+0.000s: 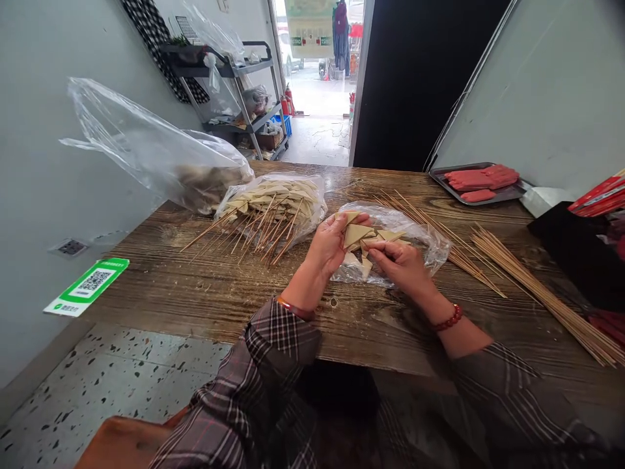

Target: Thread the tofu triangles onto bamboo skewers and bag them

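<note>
My left hand [329, 242] is closed on a flat, pale yellow triangular piece of tofu skin [358, 234], its thumb on top. Close beside it, my right hand [401, 264] has thumb and fingertips pinched together at the edge of the pieces; what lies between those fingertips is too small to make out. Under both hands, more loose triangles [366, 266] lie on a clear plastic bag [432, 242]. To the left, a heap of skewered tofu skin [278, 198] rests on plastic, its sticks pointing toward me.
Bare bamboo skewers [541, 290] lie in bundles at the right of the wooden table [195, 293]. Behind them are a dark tray [439, 174] of red food pieces and a black box [576, 247]. A large clear bag [161, 153] stands at the back left, near a green QR card [88, 286].
</note>
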A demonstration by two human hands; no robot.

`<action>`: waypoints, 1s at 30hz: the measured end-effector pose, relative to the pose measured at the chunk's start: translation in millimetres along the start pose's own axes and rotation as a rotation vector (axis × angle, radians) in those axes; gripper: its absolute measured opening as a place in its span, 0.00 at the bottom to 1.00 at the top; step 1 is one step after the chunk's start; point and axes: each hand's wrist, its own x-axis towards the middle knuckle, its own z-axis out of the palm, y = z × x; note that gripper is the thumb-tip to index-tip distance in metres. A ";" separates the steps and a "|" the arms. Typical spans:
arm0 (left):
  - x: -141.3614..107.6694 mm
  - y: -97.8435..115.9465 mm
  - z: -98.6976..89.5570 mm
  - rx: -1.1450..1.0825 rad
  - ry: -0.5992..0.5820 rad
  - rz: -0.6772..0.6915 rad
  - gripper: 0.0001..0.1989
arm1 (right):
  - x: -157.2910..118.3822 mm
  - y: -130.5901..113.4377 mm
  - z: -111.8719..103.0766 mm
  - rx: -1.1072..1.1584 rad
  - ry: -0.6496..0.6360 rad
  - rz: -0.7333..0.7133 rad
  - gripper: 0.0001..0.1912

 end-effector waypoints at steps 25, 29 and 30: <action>-3.7 3.4 6.5 -0.046 -0.092 -0.079 0.18 | 7.1 -4.6 -11.7 0.401 -0.020 0.147 0.19; -2.4 7.7 3.5 -0.106 -0.046 -0.052 0.21 | 4.7 -14.9 -24.5 0.753 -0.087 0.229 0.17; -2.7 7.3 3.2 -0.109 -0.049 -0.059 0.21 | 3.5 -17.3 -26.4 0.811 -0.096 0.238 0.16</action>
